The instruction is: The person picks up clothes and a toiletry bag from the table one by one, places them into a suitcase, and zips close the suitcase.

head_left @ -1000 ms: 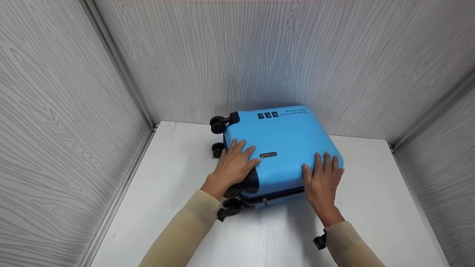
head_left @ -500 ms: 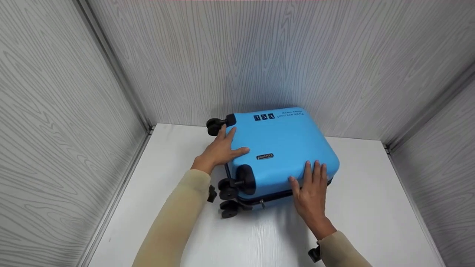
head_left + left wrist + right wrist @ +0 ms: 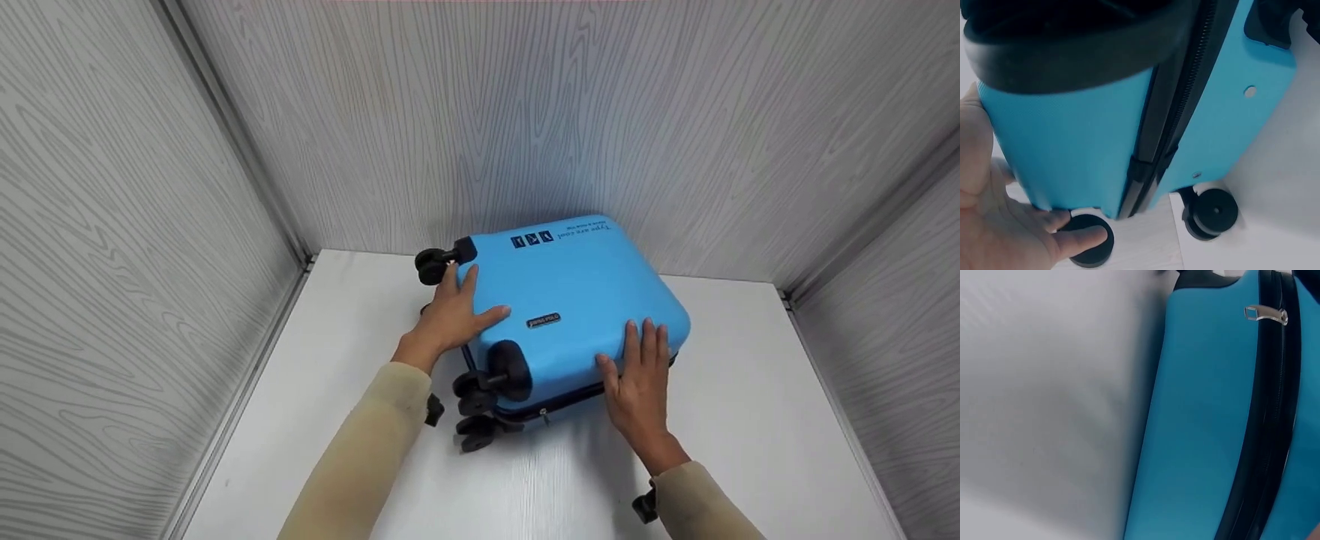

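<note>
A light blue hard-shell suitcase (image 3: pixel 562 285) lies on its broad side, its black wheels (image 3: pixel 476 394) pointing left. My left hand (image 3: pixel 448 315) rests on the wheel-end edge between two wheels, fingers spread and thumb on the upper face. In the left wrist view that hand (image 3: pixel 1005 214) lies along the blue shell, its fingers near a wheel (image 3: pixel 1092 242). With straight fingers, my right hand (image 3: pixel 640 386) touches the near edge of the upper face, close to the right corner. The right wrist view shows the suitcase's black zipper band (image 3: pixel 1266 439) and a metal zipper pull (image 3: pixel 1265 314).
The suitcase is on a white table surface (image 3: pixel 337 337). Grey wood-grain panels rise behind it (image 3: pixel 480 112), at the left (image 3: pixel 112 262) and at the right (image 3: pixel 885 315). Its far edge is close to the back panel.
My left hand has slid away from me along the wheel end, off the near wheel. The right hand has shifted slightly left and nearer, and the suitcase has turned slightly.
</note>
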`<state>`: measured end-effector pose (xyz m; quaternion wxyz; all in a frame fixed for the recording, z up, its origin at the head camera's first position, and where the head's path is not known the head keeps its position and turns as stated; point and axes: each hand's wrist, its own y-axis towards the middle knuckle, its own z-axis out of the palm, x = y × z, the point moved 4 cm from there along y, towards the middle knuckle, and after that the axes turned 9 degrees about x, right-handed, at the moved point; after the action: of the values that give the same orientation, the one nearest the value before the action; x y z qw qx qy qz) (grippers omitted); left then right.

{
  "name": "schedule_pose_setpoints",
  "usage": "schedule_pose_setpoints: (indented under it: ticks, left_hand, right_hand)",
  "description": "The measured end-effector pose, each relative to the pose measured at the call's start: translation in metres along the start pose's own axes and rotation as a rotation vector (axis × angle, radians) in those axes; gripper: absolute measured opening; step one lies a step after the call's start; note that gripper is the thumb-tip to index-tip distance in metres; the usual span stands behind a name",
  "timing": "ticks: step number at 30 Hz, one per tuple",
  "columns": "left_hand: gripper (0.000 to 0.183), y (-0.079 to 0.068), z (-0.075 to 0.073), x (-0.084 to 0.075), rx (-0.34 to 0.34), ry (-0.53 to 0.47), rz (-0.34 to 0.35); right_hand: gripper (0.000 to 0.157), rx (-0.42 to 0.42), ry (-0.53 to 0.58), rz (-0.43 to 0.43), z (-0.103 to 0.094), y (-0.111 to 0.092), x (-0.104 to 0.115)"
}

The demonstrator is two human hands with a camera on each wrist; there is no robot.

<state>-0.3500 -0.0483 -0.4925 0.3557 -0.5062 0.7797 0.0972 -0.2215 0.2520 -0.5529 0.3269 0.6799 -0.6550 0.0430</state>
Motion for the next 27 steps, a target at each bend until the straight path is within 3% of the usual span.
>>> schedule_pose_setpoints:
  ticks: [9,14,17,19,22,27]
  left_hand:
    - [0.113,-0.026,0.02,-0.026,-0.122,0.139,-0.101]
    - [0.117,-0.042,0.03,-0.046,-0.122,0.235,-0.156]
    - [0.116,-0.047,0.029,-0.053,-0.108,0.295,-0.167]
    - [0.11,-0.046,0.024,-0.054,-0.109,0.333,-0.157]
    - [0.093,-0.041,0.012,-0.049,-0.16,0.358,-0.089]
    - [0.072,-0.025,-0.01,-0.028,-0.263,0.298,0.025]
  right_hand:
    - [0.069,0.084,0.135,0.011,-0.008,0.017,-0.024]
    - [0.067,0.137,0.239,0.087,-0.015,0.028,-0.032]
    - [0.067,0.149,0.262,0.143,-0.018,0.031,-0.031]
    - [0.067,0.143,0.272,0.173,-0.019,0.029,-0.026]
    - [0.068,0.124,0.278,0.201,-0.019,0.023,-0.011]
    - [0.07,0.126,0.275,0.195,-0.014,0.003,0.024]
